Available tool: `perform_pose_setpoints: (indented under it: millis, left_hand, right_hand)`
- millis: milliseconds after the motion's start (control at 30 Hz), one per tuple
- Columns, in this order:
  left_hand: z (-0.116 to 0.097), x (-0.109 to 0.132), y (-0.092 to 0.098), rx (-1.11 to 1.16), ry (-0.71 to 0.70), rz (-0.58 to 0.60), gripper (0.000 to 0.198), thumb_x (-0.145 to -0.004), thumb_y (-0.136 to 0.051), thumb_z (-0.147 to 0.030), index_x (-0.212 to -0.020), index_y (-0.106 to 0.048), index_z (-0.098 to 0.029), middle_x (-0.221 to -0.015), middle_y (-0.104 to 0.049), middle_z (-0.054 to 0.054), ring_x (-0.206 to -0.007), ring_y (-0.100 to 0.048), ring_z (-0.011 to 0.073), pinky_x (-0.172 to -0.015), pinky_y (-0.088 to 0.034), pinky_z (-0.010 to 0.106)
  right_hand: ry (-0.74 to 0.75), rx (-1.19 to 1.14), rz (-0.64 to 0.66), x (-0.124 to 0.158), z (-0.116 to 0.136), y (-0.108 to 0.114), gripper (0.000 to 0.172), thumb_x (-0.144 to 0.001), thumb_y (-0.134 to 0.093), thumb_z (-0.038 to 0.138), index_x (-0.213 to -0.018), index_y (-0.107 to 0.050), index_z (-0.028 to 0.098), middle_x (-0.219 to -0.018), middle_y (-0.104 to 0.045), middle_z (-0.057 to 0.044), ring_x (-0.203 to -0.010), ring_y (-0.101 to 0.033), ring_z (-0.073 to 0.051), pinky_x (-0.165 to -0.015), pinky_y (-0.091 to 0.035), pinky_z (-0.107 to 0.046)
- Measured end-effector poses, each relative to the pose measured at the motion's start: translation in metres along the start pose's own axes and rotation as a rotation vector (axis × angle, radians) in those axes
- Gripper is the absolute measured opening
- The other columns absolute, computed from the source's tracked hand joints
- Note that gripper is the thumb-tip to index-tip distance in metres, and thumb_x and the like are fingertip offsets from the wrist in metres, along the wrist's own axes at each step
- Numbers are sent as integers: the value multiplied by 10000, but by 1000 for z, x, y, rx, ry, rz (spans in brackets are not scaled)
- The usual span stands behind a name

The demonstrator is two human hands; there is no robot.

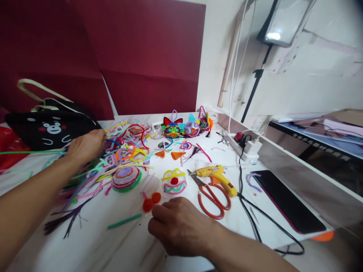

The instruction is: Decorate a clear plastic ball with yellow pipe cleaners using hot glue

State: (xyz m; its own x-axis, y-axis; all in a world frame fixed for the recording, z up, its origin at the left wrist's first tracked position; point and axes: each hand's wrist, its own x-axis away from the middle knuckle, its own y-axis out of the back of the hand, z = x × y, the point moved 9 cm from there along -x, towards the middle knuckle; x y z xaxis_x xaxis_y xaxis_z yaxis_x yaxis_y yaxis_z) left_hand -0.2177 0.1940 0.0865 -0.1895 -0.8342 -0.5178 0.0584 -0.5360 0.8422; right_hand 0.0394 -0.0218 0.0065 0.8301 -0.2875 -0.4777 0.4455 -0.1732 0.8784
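Observation:
My left hand [88,144] reaches into a tangled pile of coloured pipe cleaners [133,153], beside a black bag; its fingertips are hidden. My right hand [181,226] rests low over the white table with its fingers curled in; what they hold, if anything, is hidden. Just beyond it lie two orange coiled discs [151,202]. A clear round piece with a clown-like face [174,182] of pipe cleaner has a red nose and yellow arches. Left of that sits a striped, coiled dome [126,178]. A short green pipe cleaner [124,221] lies near the front.
Orange-handled scissors [214,200] and a yellow glue gun [217,175] lie right of centre, its black cord trailing forward. A phone [287,200] lies farther right, near a power strip [244,147]. Finished colourful ornaments [172,129] stand at the back. The black bag [51,126] is at left.

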Motion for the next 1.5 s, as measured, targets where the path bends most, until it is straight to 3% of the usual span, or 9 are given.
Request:
perform_pose_setpoints:
  millis: [100,200,300,433,633,867,1033,1267,1500]
  left_hand:
    - [14,-2,15,-132,191,24,425,-1010,-330,-415,-1139,-620,-133,-765,-665,41,-489,-381,136,-511,-277,254]
    - [31,-3,45,-90,377,-205,360,-992,-397,-377,-1108,-633,-131,-735,-660,9,-510,-387,130,-570,-358,271]
    - [37,-5,67,148,381,-457,305,-959,-466,-285,-1127,-631,-92,-800,-698,0,-563,-483,89,-636,-430,239]
    - [35,-3,77,395,453,-549,381,-962,-446,-310,-1115,-676,-48,-838,-716,12,-504,-506,34,-524,-378,154]
    - [-55,28,109,296,103,-576,342,-956,-551,-389,-985,-760,-120,-869,-724,41,-804,-626,132,-796,-493,262]
    - [-144,101,96,366,-368,-459,120,-944,-597,-195,-972,-711,-172,-946,-738,51,-854,-684,144,-804,-524,235]
    - [-156,129,78,441,-434,-393,176,-943,-578,-179,-1059,-694,-243,-988,-753,26,-891,-711,160,-822,-545,254]
    - [-161,150,69,439,-436,-395,246,-944,-550,-178,-1090,-689,-320,-973,-758,33,-915,-722,207,-832,-575,354]
    - [-168,161,87,450,-558,-535,263,-902,-623,-144,-1132,-662,-264,-937,-736,36,-813,-705,178,-744,-573,304]
  right_hand:
    - [12,3,16,0,3,-3,90,-898,-534,166,-825,-581,190,-799,-549,-7,-633,-490,-138,-484,-301,-306]
    - [21,7,34,-1,5,-4,95,-897,-522,157,-829,-580,188,-798,-549,-11,-637,-488,-136,-489,-280,-301]
    - [35,6,30,0,7,-5,98,-895,-519,155,-825,-580,186,-792,-545,-9,-639,-494,-132,-500,-280,-297]
    - [43,8,5,1,8,-5,82,-879,-530,160,-816,-574,189,-792,-540,-3,-631,-495,-134,-505,-298,-303]
    - [10,11,-51,-1,4,5,126,-854,-510,122,-760,-558,192,-761,-558,-4,-601,-505,-130,-494,-332,-293]
    - [-411,-94,-619,23,-46,65,244,-934,-438,109,-1070,-630,173,-951,-653,-76,-792,-655,-151,-639,-533,-263]
    - [-482,0,-594,24,-56,65,387,-975,-537,202,-1361,-540,178,-1340,-575,-176,-1017,-672,-202,-791,-595,-323]
    - [-344,-3,-489,14,-48,49,247,-995,-472,130,-1143,-669,145,-949,-713,-103,-865,-676,-175,-715,-564,-268]
    - [-248,35,-471,10,-37,46,207,-1003,-459,124,-1096,-643,136,-831,-691,-67,-720,-629,-149,-624,-491,-253]
